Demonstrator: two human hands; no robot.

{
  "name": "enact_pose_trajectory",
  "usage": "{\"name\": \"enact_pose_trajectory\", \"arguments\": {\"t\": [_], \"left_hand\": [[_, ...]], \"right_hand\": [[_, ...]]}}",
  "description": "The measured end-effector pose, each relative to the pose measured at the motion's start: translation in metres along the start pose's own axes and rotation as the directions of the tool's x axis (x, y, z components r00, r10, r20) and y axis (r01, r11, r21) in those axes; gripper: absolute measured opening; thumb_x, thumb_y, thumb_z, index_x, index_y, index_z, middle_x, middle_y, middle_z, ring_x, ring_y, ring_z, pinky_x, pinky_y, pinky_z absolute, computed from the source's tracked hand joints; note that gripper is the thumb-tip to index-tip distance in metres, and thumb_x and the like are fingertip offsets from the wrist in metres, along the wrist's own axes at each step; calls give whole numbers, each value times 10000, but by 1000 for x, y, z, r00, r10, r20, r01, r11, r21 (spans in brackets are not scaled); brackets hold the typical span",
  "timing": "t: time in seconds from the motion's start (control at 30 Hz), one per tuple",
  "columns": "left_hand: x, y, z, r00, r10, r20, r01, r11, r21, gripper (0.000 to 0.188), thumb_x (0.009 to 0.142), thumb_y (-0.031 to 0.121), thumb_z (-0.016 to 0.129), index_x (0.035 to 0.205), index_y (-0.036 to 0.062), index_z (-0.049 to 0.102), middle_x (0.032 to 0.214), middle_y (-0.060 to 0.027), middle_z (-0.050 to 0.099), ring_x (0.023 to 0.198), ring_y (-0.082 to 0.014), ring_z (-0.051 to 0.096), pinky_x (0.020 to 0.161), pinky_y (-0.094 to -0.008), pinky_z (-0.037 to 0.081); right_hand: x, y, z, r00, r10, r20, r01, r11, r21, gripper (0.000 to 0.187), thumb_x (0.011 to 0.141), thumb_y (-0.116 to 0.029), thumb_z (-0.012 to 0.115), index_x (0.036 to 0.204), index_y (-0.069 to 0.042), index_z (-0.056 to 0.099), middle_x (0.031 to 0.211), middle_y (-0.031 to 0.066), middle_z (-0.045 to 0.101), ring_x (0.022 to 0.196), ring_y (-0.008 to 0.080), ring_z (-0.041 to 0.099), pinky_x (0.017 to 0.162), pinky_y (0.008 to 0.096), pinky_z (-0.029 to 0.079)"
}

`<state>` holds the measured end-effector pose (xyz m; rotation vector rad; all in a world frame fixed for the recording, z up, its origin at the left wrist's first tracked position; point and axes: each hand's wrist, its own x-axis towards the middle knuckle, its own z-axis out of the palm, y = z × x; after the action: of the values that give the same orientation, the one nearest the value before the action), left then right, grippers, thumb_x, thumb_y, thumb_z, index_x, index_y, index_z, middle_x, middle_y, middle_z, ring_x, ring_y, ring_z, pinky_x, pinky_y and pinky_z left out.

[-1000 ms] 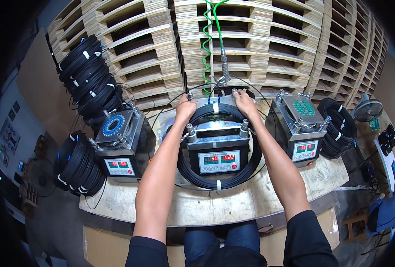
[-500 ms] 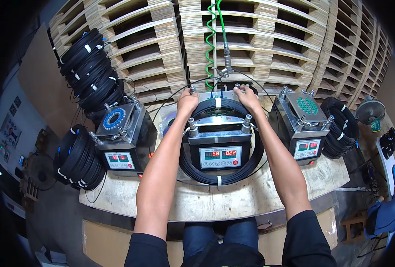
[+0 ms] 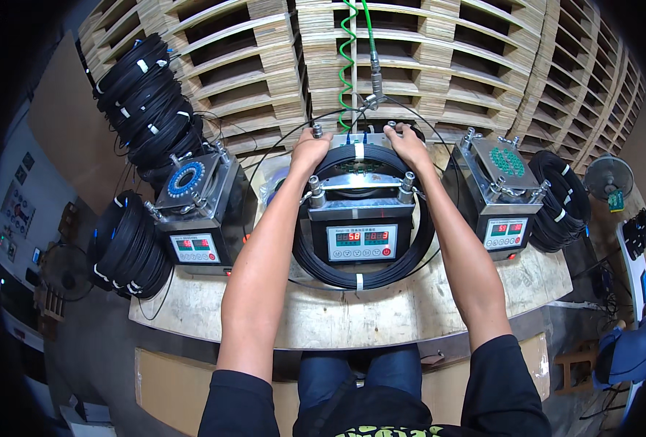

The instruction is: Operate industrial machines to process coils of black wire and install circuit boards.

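Note:
Both hands reach to the far corners of the middle fibre polishing machine (image 3: 363, 213), a black box with a metal top and a lit red display. My left hand (image 3: 311, 151) is closed round the far left clamp post (image 3: 318, 131). At the far right clamp post (image 3: 392, 127), my right hand (image 3: 410, 148) is closed in the same way, its fingertips partly hidden. A coil of black cable (image 3: 359, 281) with white ties loops around the machine, between my forearms. Blue connectors (image 3: 365, 137) stand at the back of its top plate.
Similar machines stand at left (image 3: 194, 211) with a ring of blue connectors and at right (image 3: 499, 193) with green ones. Cable coils (image 3: 152, 109) are stacked behind the left one; more coils (image 3: 559, 200) lean at right. A green air hose (image 3: 367, 29) hangs before wooden pallets (image 3: 454, 44).
Both hands stay at the far clamp posts, with slight finger shifts. The displays on the machines show different digits. The whole view has tilted a little.

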<state>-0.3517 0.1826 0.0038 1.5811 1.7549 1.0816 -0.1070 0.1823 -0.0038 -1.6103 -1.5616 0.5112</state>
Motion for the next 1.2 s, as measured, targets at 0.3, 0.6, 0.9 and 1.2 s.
{"name": "enact_pose_trajectory", "arguments": {"t": [0.3, 0.6, 0.9, 1.2], "left_hand": [[-5, 2, -2, 997, 33, -75, -31, 999, 29, 619, 795, 453, 663, 1229, 14, 617, 1196, -198, 664, 1162, -324, 612, 1002, -375, 448], [-8, 11, -2, 999, -17, -37, 19, 999, 51, 735, 808, 488, 664, 1354, 22, 503, 1293, -209, 609, 1207, -341, 582, 1028, -393, 428], [-12, 14, -8, 999, -20, 29, 19, 999, 43, 771, 823, 436, 684, 1387, -46, 478, 1344, -245, 566, 1254, -331, 550, 1059, -350, 407], [-13, 14, -8, 999, -9, 50, 10, 1000, -15, 794, 807, 452, 704, 1388, -43, 484, 1330, -256, 572, 1237, -317, 564, 1047, -356, 417]], "right_hand": [[-5, -4, -6, 998, -22, 59, 18, 997, 69, 780, 875, -549, 596, 1339, 71, 506, 1268, 317, 584, 1225, 393, 567, 1034, 406, 431], [-4, -4, -3, 999, -28, -19, 28, 1000, -8, 707, 894, -536, 559, 1302, 41, 555, 1217, 319, 609, 1185, 420, 582, 1024, 430, 438], [20, 25, 13, 996, -85, 6, 83, 989, 121, 609, 906, -462, 580, 1251, 39, 589, 1196, 297, 631, 1158, 399, 607, 998, 412, 452], [-1, 2, 1, 999, -46, -30, 48, 997, 56, 612, 896, -463, 596, 1253, 34, 590, 1215, 286, 628, 1157, 396, 608, 997, 412, 454]]}}
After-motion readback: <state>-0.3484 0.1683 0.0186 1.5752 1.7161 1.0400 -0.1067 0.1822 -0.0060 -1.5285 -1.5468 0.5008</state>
